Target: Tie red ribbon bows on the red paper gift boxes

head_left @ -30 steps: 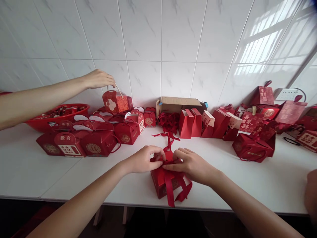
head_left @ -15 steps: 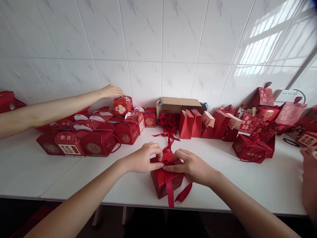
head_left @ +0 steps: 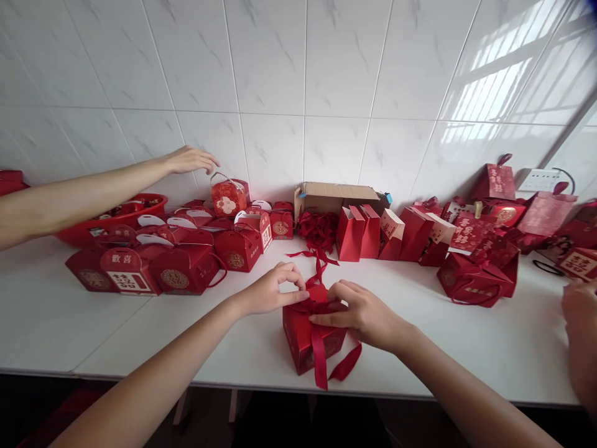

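A red gift box (head_left: 295, 345) with a gold print stands near the table's front edge. A red ribbon (head_left: 319, 358) crosses its top, one tail down the front and another curling to the right. My left hand (head_left: 270, 291) is at the box's upper left, thumb and forefinger closed together on the ribbon. From the right side, my right hand (head_left: 357, 313) pinches the ribbon at the top middle of the box. My fingers partly hide the ribbon's crossing.
On the left stand several red boxes (head_left: 180, 274) and a red basin (head_left: 156, 205). Ribbons (head_left: 317, 230) lie by a cardboard box (head_left: 338, 190), with red paper bags (head_left: 349, 236) beside it. A co-worker's hand (head_left: 193, 160) is above an orange-red box (head_left: 228, 198); another person's hand (head_left: 581, 305) is far right.
The co-worker's hand at left has let go of the orange-red box and drawn back up and left, showing the red basin. My hands have shifted slightly apart at the ribbon.
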Tool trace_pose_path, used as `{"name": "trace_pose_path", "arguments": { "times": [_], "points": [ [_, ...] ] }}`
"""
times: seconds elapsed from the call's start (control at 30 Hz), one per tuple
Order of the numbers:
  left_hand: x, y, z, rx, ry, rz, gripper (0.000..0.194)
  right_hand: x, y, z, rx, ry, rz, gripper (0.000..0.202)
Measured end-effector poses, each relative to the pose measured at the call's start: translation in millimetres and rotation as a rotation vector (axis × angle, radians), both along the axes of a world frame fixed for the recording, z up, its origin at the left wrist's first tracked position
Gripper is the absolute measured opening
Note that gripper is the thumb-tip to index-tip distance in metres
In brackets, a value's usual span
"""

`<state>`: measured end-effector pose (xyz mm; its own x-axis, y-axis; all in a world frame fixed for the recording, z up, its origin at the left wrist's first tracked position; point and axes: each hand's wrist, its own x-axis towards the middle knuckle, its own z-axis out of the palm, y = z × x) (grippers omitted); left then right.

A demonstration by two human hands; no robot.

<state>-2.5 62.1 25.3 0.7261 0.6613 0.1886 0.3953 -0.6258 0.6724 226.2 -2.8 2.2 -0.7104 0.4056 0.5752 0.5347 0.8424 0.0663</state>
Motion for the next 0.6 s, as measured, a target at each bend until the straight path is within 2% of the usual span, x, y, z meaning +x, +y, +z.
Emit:
{"name": "trace_pose_path", "arguments": {
  "times": [0.23,0.3,0.47,0.6],
  "points": [
    [1,-10,5.9,-0.191,-0.046,-0.137,0.021,-1,1,-0.7,-0.021,0.032,0.007,0.028],
    [2,-11,6.9,-0.154,-0.033,-0.121,0.021,-1,1,-0.3,-0.014,0.037,0.005,0.027],
    [4,-8,1.2,0.082,0.008,0.048,0.02,-1,2,-0.7,0.023,0.041,0.028,0.027],
    [5,-12,-0.9,0.081,0.026,0.016,0.025,0,3,-2.1,0.05,0.064,0.035,0.026]
  ]
}}
